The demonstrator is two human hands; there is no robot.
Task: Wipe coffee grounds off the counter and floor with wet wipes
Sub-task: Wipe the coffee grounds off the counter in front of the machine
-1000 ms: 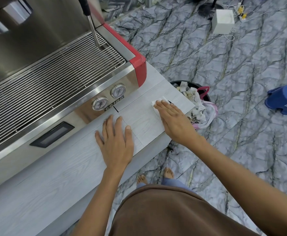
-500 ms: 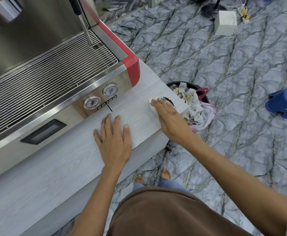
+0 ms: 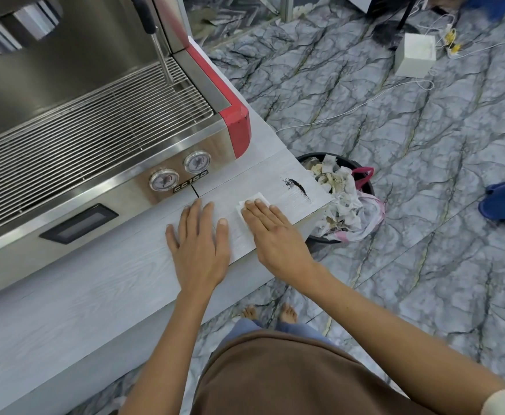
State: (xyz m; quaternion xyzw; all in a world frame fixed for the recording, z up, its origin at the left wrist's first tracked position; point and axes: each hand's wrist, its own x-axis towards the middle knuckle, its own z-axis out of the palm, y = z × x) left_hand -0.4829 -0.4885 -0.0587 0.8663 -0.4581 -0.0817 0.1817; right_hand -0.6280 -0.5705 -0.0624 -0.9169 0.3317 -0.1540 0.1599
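While both hands lie flat on the counter point(image 3: 74, 298), right hand point(image 3: 272, 232) presses wet wipe point(image 3: 249, 205).

Espresso machine point(image 3: 95, 124) sits up-left of left hand point(image 3: 198, 244), which is open, fingers spread, palm down, holding nothing. Just right of it, right hand is flat and open, fingers together on the white wipe, pinning it rather than gripping. Coffee grounds point(image 3: 296, 187), a dark smear, lie up-right of right hand's fingertips, apart from the wipe, near counter corner. Trash bin point(image 3: 362, 187) full of used wipes stands on floor point(image 3: 410, 145) further right, below counter edge.
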